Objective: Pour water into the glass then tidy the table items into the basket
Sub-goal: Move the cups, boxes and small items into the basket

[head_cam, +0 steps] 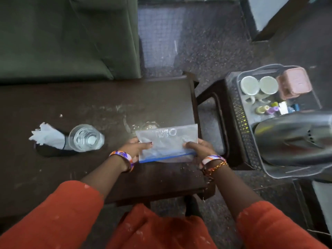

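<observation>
While your left hand (135,147) and right hand (198,147) meet over the right part of the dark wooden bench (89,105), both pinch the clear plastic zip bag with the blue seal strip (167,142). Your left thumb lies on top of the bag's left edge with the fingers under it; your right thumb presses the bag's right side in the same manner. The bag is held flat between your hands, its blue strip on the side nearest you; whether it touches the bench cannot be told. Each of your wrists carries a patterned orange, purple and white bangle (124,159), and the right wrist also wears a braided thread band (214,168).

Well to the left of your left hand stands the clear drinking glass holding water (86,138), upright on the bench. Just beyond the glass, farther left, crumpled white tissue (46,136) sits in a dark holder (52,150).

To the right of your right hand, off the bench, the grey perforated plastic basket (240,119) rests on a dark stool (213,105). Within it are two pale cups (258,86), a pink lidded box (294,84), several small coloured items and a shiny steel jug (294,139).
</observation>
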A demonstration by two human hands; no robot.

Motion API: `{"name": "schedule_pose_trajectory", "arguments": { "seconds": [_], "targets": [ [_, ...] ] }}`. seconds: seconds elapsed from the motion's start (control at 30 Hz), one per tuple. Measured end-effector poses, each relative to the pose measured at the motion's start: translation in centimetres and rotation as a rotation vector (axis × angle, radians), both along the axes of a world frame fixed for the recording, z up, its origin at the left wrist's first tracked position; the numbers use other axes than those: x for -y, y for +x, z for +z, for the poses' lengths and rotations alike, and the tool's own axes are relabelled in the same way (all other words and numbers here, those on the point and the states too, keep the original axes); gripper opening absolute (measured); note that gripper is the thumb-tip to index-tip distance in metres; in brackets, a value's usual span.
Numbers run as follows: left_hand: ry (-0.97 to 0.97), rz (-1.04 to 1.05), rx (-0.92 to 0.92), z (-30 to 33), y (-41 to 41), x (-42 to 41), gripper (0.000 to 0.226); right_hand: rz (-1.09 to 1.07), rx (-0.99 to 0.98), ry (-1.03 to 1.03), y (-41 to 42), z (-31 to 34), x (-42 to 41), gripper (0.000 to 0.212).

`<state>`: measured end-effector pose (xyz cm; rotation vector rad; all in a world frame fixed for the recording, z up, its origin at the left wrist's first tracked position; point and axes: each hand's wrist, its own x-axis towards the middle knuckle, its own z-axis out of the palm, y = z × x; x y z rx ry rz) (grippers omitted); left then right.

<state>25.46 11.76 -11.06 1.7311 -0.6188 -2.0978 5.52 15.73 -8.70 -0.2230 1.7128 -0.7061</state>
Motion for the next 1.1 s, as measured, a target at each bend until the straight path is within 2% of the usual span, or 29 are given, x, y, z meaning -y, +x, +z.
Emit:
{"name": "schedule_pose_trajectory", "arguments": {
  "seconds": [0.07, 0.2, 0.4, 0.47, 0.53, 0.67, 0.77, 0.87, 0.9, 0.93, 0.97, 1.03, 1.1],
  "targets": [
    [-0.164, -0.073, -0.019, 2.6, -1.9, 2.7, 0.021, -0.011, -0.013, -0.136, -1.6, 3.7, 1.4, 0.019],
    [-0.394, -0.173, -0.07, 9.9, -8.8, 7.4, 0.015, -0.104, -0.184, -0.328, -6.6, 12.1, 3.8, 0.028],
    [-0.476, -0.248, -0.2, 18.0, -21.8, 11.1, 0.017, -0.188, -0.418, -0.526, -18.5, 21.9, 5.7, 0.039],
    [-0.478, -0.268, -0.225, 19.3, -26.1, 11.6, 0.018, -0.162, -0.505, -0.524, -23.2, 23.9, 5.9, 0.044],
    [-0.498, -0.267, -0.236, 19.6, -30.2, 12.0, 0.017, -0.082, -0.494, -0.457, -27.7, 24.9, 6.1, 0.041],
    [-0.561, -0.266, -0.139, 17.8, -36.2, 12.5, 0.013, -0.014, -0.258, -0.314, -34.7, 23.4, 6.6, 0.005],
    [-0.48, -0.282, -0.037, 15.2, -38.9, 12.0, 0.018, -0.021, -0.223, -0.226, -38.8, 19.3, 6.8, 0.011],
    [-0.383, -0.292, 0.046, 13.4, -40.4, 11.2, 0.016, -0.02, -0.119, -0.099, -40.4, 14.9, 6.4, 0.005],
    [-0.368, -0.314, 0.064, 12.9, -40.5, 11.1, 0.036, -0.002, -0.073, -0.046, -40.7, 13.8, 6.4, 0.009],
    [-0.333, -0.369, 0.08, 12.7, -40.6, 11.0, 0.047, 0.02, -0.052, 0.014, -41.0, 12.7, 6.5, 0.015],
    [-0.313, -0.445, 0.106, 12.8, -40.8, 10.9, 0.038, 0.063, -0.05, 0.074, -41.5, 11.7, 6.6, 0.018],
    [-0.18, -0.505, 0.145, 13.2, -41.0, 10.7, 0.006, 0.301, -0.197, 0.134, -42.2, 10.3, 6.9, 0.021],
    [-0.027, -0.48, 0.17, 13.1, -40.9, 10.4, 0.033, 0.356, -0.285, 0.119, -42.6, 10.1, 6.9, 0.039]
  ]
}}
